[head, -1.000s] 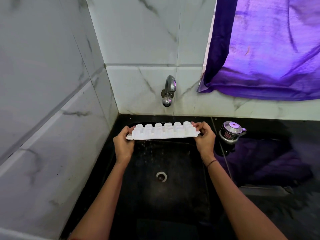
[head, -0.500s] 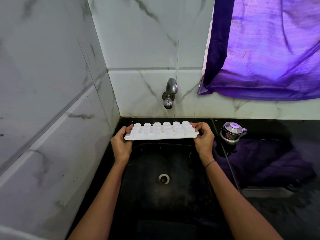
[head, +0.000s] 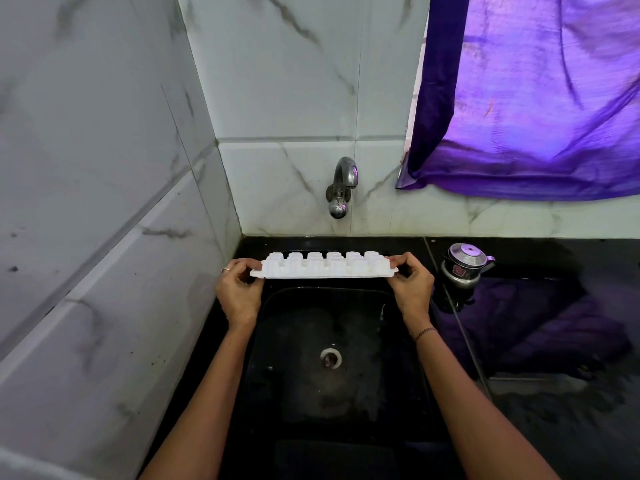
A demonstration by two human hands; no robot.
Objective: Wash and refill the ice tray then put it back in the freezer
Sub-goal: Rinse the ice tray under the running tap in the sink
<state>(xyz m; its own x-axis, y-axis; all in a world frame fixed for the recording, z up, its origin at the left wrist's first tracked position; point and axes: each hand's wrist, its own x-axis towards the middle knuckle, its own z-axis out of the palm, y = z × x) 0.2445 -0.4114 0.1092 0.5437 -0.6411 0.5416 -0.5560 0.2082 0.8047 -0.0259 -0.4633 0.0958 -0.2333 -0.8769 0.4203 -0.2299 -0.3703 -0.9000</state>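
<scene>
**We see a white ice tray held over the sink, one hand at each end.**

Going from the left, we meet the grey-veined tiled wall (head: pixel 86 202). Next comes the left hand (head: pixel 239 292), a ring on one finger, its thumb and curled fingers pinching the left end of the ice tray (head: pixel 323 266). The tray lies level with its cup bottoms upward, above the back edge of the black sink (head: pixel 374 341) and below the steel tap (head: pixel 341 187). The drain (head: pixel 330 357) shows in the basin. The right hand (head: pixel 412 289), a thread band at its wrist, pinches the right end. Further right, a small steel pot (head: pixel 464 266) stands on the black counter (head: pixel 554 341), beneath a purple curtain (head: pixel 536 98).
</scene>
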